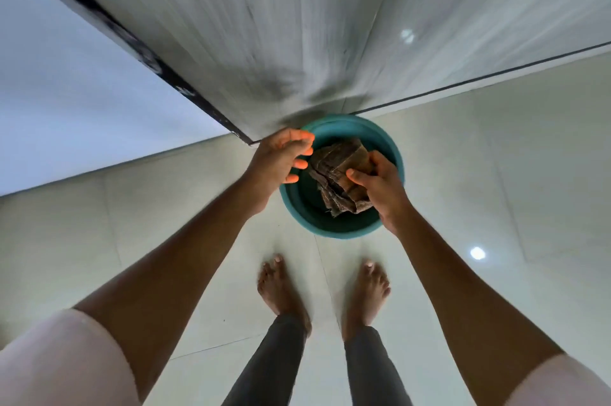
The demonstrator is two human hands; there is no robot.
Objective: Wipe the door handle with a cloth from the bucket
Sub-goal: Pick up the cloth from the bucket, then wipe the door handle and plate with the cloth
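Note:
A teal round bucket (330,228) stands on the floor at the foot of a pale grey door (264,25). Over its opening hangs a crumpled brown cloth (337,170), and my right hand (380,187) grips it from the right side. My left hand (284,157) hovers at the bucket's left rim with fingers apart, just beside the cloth and holding nothing. The door handle is not in view.
Glossy cream floor tiles (496,174) surround the bucket. My two bare feet (281,290) stand just behind it. A dark door edge (139,48) runs diagonally at the left, with a white wall (66,91) beyond it.

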